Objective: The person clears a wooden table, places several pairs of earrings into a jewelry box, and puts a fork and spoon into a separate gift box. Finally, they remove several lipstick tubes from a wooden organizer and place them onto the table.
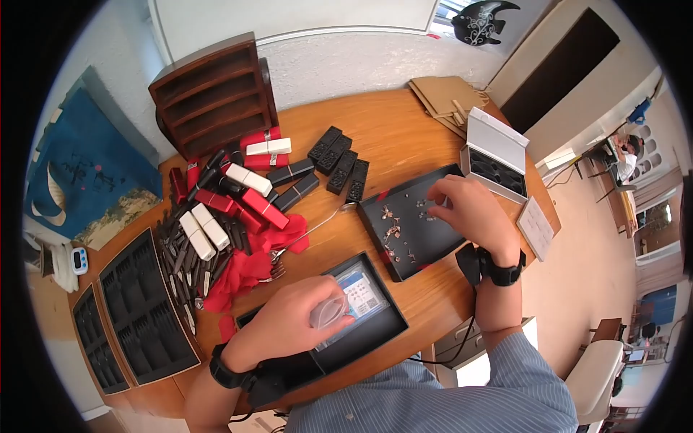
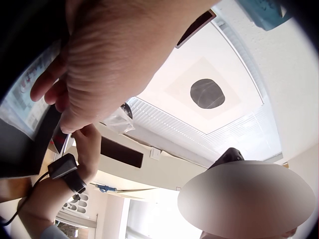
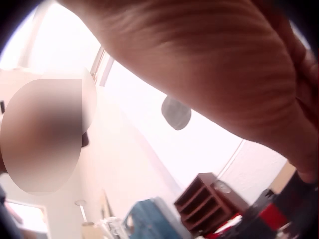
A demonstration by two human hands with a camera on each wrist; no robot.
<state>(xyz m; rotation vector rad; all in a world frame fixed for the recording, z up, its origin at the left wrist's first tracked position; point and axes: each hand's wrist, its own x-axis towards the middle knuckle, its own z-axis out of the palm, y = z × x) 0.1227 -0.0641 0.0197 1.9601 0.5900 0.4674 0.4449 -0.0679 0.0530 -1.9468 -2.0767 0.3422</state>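
Note:
My left hand [image 1: 289, 321] grips a small clear plastic bag [image 1: 330, 312] between thumb and fingers, over a black box [image 1: 395, 322] where a clear packet with a printed label [image 1: 361, 294] lies. In the left wrist view, the hand [image 2: 107, 64] partly hides the clear bag [image 2: 119, 120]. Over the right part of a shallow black tray [image 1: 426, 249] is my right hand [image 1: 473, 213], thumb and forefinger bent with a gap between them. Small silver pieces lie near these fingertips; rose-coloured jewellery pieces [image 1: 392, 229] lie further left. The right wrist view shows mainly the hand [image 3: 214, 64], fingertips hidden.
Red, white and black narrow boxes [image 1: 263, 209] are heaped beside a wooden rack [image 1: 213, 97]. Black slotted trays [image 1: 144, 310] stand at the left. A spoon [image 1: 349, 206] lies left of the jewellery tray; an open white box [image 1: 494, 155] stands behind it, near the right edge.

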